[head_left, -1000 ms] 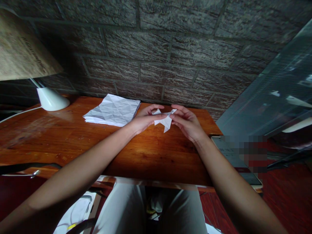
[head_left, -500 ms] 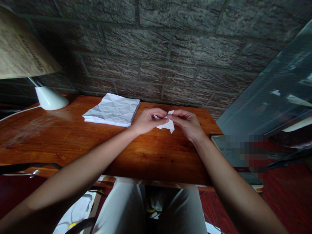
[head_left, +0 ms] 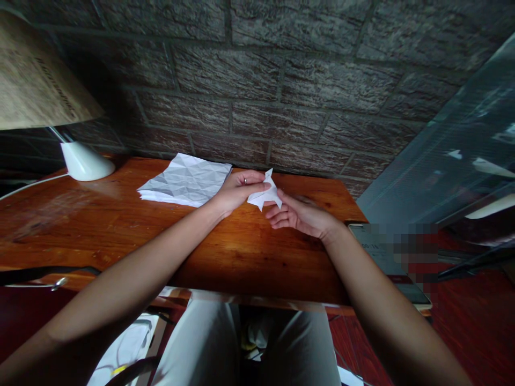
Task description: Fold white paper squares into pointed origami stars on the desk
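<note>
A small white folded paper with several pointed corners is held above the wooden table. My left hand grips it from the left, thumb laid across its face and the other fingers behind. At its lower right point, my right hand holds it between thumb and index finger, with the other fingers loosely curled beneath. Just left of my left hand lies a stack of creased white paper sheets, partly covered by that wrist.
A lamp with a printed shade stands at the left of the wooden table. Behind the table rises a brick wall. A device with a screen sits by the right edge, partly pixelated. A black strap lies at the left front.
The folded paper has turned and shifted slightly left, showing more of its face. My right hand has moved lower, from the paper's upper part to its lower right point.
</note>
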{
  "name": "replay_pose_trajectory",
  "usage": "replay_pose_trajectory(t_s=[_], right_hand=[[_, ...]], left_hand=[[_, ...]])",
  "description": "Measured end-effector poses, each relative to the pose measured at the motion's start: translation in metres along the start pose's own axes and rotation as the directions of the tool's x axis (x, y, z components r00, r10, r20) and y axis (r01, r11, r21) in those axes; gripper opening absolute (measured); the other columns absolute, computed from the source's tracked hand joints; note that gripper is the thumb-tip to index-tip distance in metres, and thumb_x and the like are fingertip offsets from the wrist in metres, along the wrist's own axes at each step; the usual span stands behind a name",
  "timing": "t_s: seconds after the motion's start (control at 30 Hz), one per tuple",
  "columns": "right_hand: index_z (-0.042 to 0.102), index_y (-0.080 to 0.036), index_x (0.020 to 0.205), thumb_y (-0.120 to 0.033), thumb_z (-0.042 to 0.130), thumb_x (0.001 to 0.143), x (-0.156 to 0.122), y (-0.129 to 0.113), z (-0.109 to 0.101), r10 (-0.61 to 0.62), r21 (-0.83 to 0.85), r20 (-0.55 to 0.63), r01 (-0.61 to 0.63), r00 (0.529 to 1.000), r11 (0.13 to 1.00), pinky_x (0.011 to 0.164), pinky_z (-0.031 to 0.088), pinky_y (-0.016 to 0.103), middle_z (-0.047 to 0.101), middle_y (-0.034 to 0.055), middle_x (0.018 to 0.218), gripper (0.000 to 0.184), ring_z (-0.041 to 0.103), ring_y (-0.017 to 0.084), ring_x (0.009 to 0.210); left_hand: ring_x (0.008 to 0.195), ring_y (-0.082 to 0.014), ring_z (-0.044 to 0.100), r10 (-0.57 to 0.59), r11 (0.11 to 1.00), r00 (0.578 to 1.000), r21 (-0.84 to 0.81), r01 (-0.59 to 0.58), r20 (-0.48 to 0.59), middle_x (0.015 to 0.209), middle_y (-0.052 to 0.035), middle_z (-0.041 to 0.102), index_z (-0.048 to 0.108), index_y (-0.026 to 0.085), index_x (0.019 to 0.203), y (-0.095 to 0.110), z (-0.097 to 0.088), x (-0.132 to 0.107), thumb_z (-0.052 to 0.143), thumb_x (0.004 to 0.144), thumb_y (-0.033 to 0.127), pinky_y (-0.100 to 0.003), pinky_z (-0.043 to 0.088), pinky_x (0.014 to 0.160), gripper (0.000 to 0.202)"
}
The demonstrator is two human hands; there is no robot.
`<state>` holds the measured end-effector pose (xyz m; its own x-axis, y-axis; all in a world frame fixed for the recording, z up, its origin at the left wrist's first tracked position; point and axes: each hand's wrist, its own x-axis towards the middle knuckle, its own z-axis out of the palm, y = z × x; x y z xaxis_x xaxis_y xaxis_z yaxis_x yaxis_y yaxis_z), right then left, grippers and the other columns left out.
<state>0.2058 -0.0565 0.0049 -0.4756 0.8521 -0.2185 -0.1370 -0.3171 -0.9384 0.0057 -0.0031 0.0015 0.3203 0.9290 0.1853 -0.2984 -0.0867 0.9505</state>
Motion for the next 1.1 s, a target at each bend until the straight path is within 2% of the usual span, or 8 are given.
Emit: replay_pose_trajectory(t_s=[0.13, 0.3, 0.4, 0.53, 0.63, 0.7, 0.87, 1.1], right_hand=[[0.077, -0.018, 0.082, -0.037, 0.097, 0.07, 0.001, -0.002, -0.003, -0.032, 0.072, -0.135, 0.042, 0.99, 0.997, 0.064, 0.059, 0.019, 0.076, -0.0015, 0.072, 0.031, 0.067, 0.008, 0.059], [0.081, -0.019, 0.089, -0.023, 0.101, 0.06, 0.004, -0.001, -0.007, -0.104, 0.027, -0.242, 0.114, 0.965, 0.993, 0.078, 0.061, 0.022, 0.082, 0.0012, 0.084, 0.035, 0.072, 0.01, 0.073], [0.082, -0.021, 0.091, -0.026, 0.1, 0.059, 0.005, 0.001, -0.007, -0.201, -0.07, -0.28, 0.188, 0.939, 0.98, 0.086, 0.06, 0.027, 0.083, 0.0019, 0.089, 0.037, 0.075, 0.013, 0.083], [0.081, -0.022, 0.099, -0.031, 0.099, 0.056, 0.007, 0.001, -0.005, -0.375, -0.215, -0.329, 0.318, 0.867, 0.924, 0.081, 0.057, 0.029, 0.082, -0.0004, 0.084, 0.047, 0.072, 0.013, 0.076], [0.079, -0.021, 0.104, -0.032, 0.1, 0.055, 0.007, -0.002, -0.003, -0.445, -0.227, -0.354, 0.385, 0.823, 0.894, 0.078, 0.055, 0.029, 0.08, -0.0014, 0.077, 0.054, 0.07, 0.014, 0.072], [0.079, -0.021, 0.098, -0.032, 0.1, 0.054, 0.007, -0.002, -0.001, -0.464, -0.209, -0.365, 0.414, 0.807, 0.886, 0.076, 0.055, 0.029, 0.079, -0.0014, 0.076, 0.05, 0.069, 0.013, 0.071], [0.081, -0.023, 0.078, -0.036, 0.102, 0.05, 0.011, 0.001, 0.004, -0.462, -0.149, -0.388, 0.44, 0.798, 0.885, 0.077, 0.056, 0.028, 0.079, -0.0014, 0.08, 0.037, 0.067, 0.012, 0.071], [0.084, -0.023, 0.077, -0.041, 0.101, 0.05, 0.009, 0.001, 0.004, -0.427, -0.188, -0.369, 0.384, 0.826, 0.904, 0.077, 0.058, 0.03, 0.079, -0.0001, 0.078, 0.037, 0.067, 0.013, 0.07]], left_hand=[[0.072, -0.0131, 0.067, -0.003, 1.0, 1.0, 0.02, 0.003, 0.003, 0.079, 0.0016, 0.075, 0.074, 0.017, 0.08, 0.003, 0.002, -0.001, 0.098, 0.052, 0.032, -0.027, 0.05, 0.072, 0.04], [0.067, -0.0116, 0.063, -0.001, 0.994, 1.0, 0.11, 0.002, -0.008, 0.075, 0.0021, 0.073, 0.072, 0.017, 0.081, 0.002, 0.002, -0.003, 0.093, 0.056, 0.03, -0.025, 0.045, 0.065, 0.035], [0.067, -0.0125, 0.064, 0.019, 0.987, 1.0, 0.161, -0.018, -0.002, 0.075, 0.0013, 0.073, 0.072, 0.016, 0.08, 0.001, 0.001, -0.003, 0.09, 0.057, 0.029, -0.026, 0.046, 0.065, 0.032], [0.072, -0.0155, 0.068, 0.011, 0.977, 0.997, 0.21, -0.026, 0.071, 0.08, -0.0015, 0.077, 0.075, 0.016, 0.083, 0.0, -0.001, -0.003, 0.088, 0.062, 0.031, -0.029, 0.05, 0.071, 0.029], [0.079, -0.0185, 0.071, -0.009, 0.973, 0.996, 0.231, -0.012, 0.088, 0.084, -0.0038, 0.079, 0.075, 0.016, 0.08, 0.0, -0.001, -0.004, 0.091, 0.064, 0.036, -0.032, 0.053, 0.076, 0.03], [0.08, -0.0194, 0.072, -0.01, 0.975, 0.997, 0.224, -0.008, 0.081, 0.085, -0.0047, 0.08, 0.075, 0.016, 0.079, 0.0, -0.001, -0.005, 0.093, 0.064, 0.039, -0.033, 0.054, 0.078, 0.033], [0.082, -0.021, 0.073, -0.008, 0.982, 0.998, 0.186, -0.004, 0.066, 0.088, -0.0064, 0.081, 0.078, 0.015, 0.082, -0.002, 0.001, -0.007, 0.095, 0.062, 0.044, -0.035, 0.054, 0.081, 0.038], [0.076, -0.0186, 0.071, -0.001, 0.98, 0.995, 0.2, -0.019, 0.102, 0.088, -0.0072, 0.082, 0.081, 0.016, 0.084, -0.007, 0.0, -0.005, 0.091, 0.068, 0.054, -0.032, 0.051, 0.073, 0.043]])
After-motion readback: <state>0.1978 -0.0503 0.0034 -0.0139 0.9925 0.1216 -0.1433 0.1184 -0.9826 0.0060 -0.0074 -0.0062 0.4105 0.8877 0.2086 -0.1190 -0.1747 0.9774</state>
